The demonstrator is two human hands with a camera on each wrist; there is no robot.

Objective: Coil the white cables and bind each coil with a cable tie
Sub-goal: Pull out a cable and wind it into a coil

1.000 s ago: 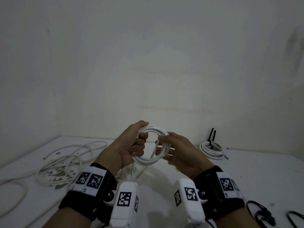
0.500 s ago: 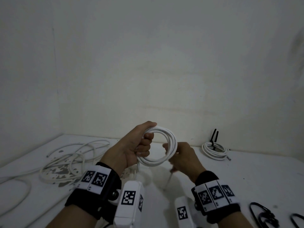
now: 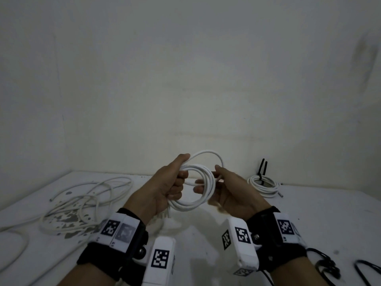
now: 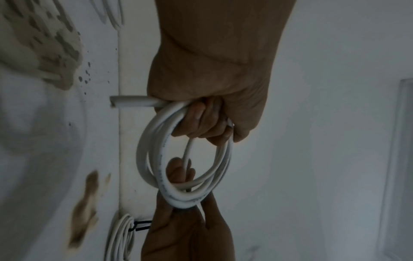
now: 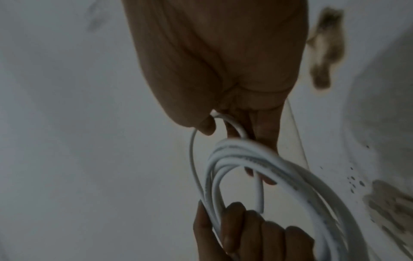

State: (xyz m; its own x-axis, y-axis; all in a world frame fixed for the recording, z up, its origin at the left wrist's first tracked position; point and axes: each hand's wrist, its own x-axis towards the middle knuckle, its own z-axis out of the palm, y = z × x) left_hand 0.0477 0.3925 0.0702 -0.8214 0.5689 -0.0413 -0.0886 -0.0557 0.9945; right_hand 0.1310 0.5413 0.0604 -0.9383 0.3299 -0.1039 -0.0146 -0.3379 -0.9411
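A white cable coil [image 3: 203, 189] hangs in the air between both hands, above the white table [image 3: 206, 240]. My left hand [image 3: 171, 182] grips the coil's left side in a fist; in the left wrist view the coil [image 4: 161, 159] hangs from its curled fingers [image 4: 198, 121] and a cut cable end [image 4: 132, 103] sticks out. My right hand [image 3: 224, 186] pinches the free end of the cable [image 5: 236, 128] at the coil's right side, and one loose loop [image 3: 208, 153] arches above the coil. No cable tie is in either hand.
A loose tangle of white cables [image 3: 86, 203] lies on the table at the left. A finished coil bound with a black tie [image 3: 263, 182] lies at the back right by the wall. Black cable ties [image 3: 327, 267] lie at the near right edge.
My right hand has come back up from below the coil to its right side, bringing the free end round as a new loop above the coil. The left hand kept its grip.
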